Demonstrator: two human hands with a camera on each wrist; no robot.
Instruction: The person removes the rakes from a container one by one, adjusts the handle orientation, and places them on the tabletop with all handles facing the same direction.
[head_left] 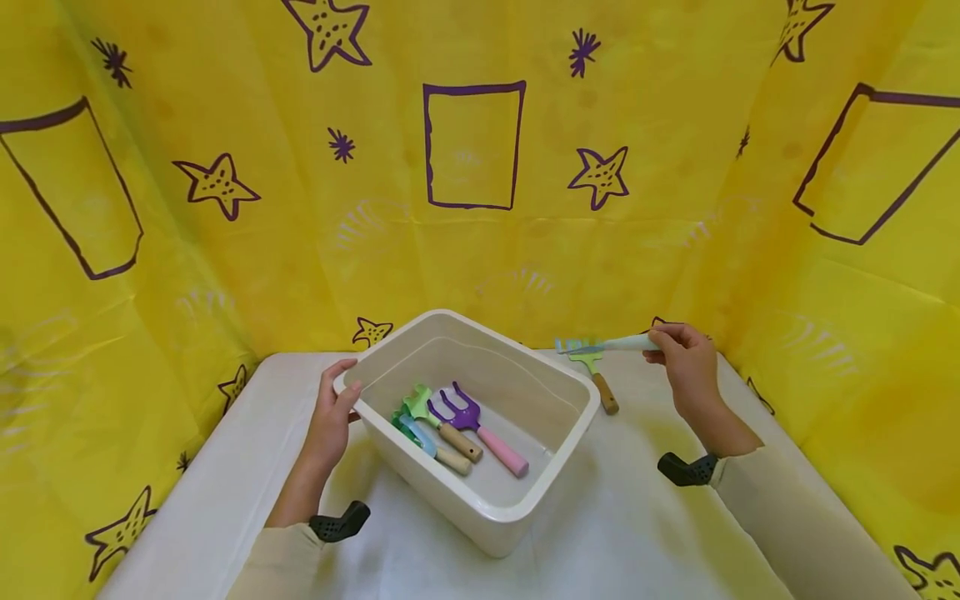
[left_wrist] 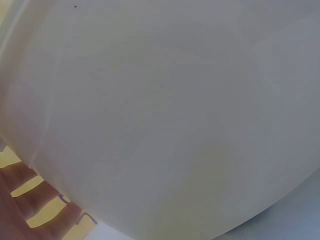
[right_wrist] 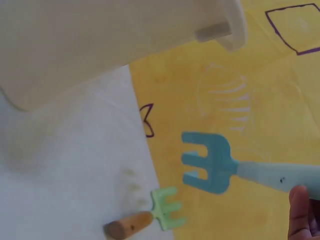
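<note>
Your left hand (head_left: 330,417), left of centre in the frame, grips the rim of the cream bin (head_left: 491,533); your right hand (head_left: 688,367), right of centre, pinches the blue fork (head_left: 628,342) by its handle, tines overlapping the green fork (head_left: 603,393) on the white table (head_left: 585,533); the bin, at centre, holds a purple fork (head_left: 465,415) beside other garden tools (head_left: 459,442).

"What are you facing?"
"I'm facing a creased yellow sheet (head_left: 675,108); it's hanging ahead of me and along both sides."

"What is it showing?"
"It's showing purple-outlined starfish (head_left: 600,177), spiky purple bursts (head_left: 342,145) and faint shell-like prints (head_left: 528,280). A purple rectangle (head_left: 475,146) is sitting mid-wall, and similar outlines are flanking it."

"And below?"
"I'm looking down on a white table (head_left: 225,475); its far edge is meeting the yellow."
</note>
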